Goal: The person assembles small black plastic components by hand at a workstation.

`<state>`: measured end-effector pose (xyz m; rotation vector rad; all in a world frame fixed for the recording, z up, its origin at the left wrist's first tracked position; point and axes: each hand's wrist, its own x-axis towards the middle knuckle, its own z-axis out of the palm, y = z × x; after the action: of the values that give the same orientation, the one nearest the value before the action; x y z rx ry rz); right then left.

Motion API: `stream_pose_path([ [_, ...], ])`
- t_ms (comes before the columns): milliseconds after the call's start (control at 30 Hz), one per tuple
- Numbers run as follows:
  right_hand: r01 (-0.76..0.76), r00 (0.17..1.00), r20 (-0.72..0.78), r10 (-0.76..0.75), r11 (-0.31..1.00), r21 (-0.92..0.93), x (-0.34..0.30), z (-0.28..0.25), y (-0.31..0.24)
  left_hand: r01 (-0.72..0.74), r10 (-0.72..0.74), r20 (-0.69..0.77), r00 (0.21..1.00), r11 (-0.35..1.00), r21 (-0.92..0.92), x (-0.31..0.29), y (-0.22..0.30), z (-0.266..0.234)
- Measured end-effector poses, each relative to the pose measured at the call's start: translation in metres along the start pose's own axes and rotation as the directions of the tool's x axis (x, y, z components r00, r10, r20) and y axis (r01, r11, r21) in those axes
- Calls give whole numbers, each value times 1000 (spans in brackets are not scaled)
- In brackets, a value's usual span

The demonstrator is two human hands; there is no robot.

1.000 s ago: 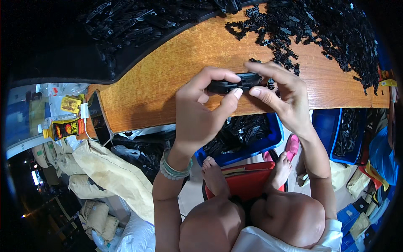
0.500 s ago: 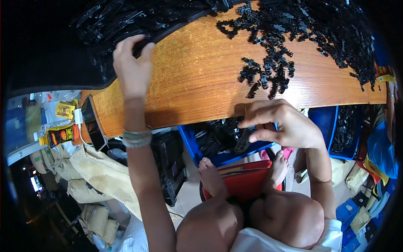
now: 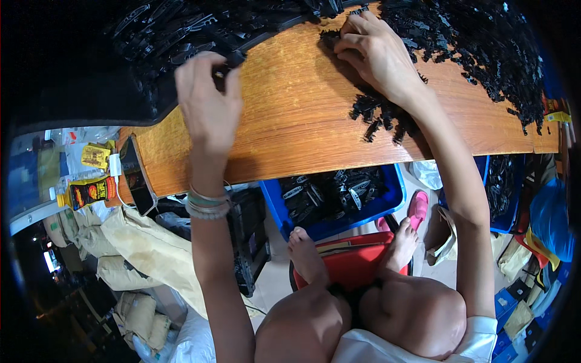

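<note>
My left hand [image 3: 209, 106] is raised at the rim of a black tray [image 3: 142, 125] heaped with long black plastic pieces. Its thumb and fingers close around a dark plastic piece [image 3: 235, 58], blurred by motion. At the far side of the wooden table, my right hand [image 3: 376, 57] reaches into small black clip-like parts [image 3: 327, 40]. The fingers are bent together at the near edge of those parts; what they pinch is hidden. Below my right forearm lies a small cluster of the same parts [image 3: 375, 115].
A large heap of small black parts [image 3: 484, 54] covers the far right of the wooden table [image 3: 278, 121]. Under the table's edge stands a blue bin [image 3: 396, 202] of finished-looking black pieces. A phone [image 3: 140, 187] with a white cable lies at the left end.
My right hand has moved from above the blue bin up to the small parts on the table. My left hand has shifted slightly right, drawing the dark piece past the tray's rim.
</note>
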<state>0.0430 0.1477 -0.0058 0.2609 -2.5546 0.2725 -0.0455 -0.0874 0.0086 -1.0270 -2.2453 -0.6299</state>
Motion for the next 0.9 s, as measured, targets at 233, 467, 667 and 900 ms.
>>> stream_pose_path([
  [233, -221, 898, -23, 439, 496, 840, -14, -8, -18, 446, -292, 341, 894, 657, -607, -20, 58, -8],
  [467, -313, 874, 310, 375, -53, 948, -35, -43, -45, 479, -260, 407, 876, 579, -660, -18, 81, -17],
  [667, -343, 821, 298, 487, 3, 939, -48, -51, -62, 605, -369, 483, 794, 401, -688, -19, 102, -23],
  [900, -231, 729, 226, 646, -78, 970, -50, -52, -83, 702, -295, 698, 652, -112, -703, -19, 116, -24],
])
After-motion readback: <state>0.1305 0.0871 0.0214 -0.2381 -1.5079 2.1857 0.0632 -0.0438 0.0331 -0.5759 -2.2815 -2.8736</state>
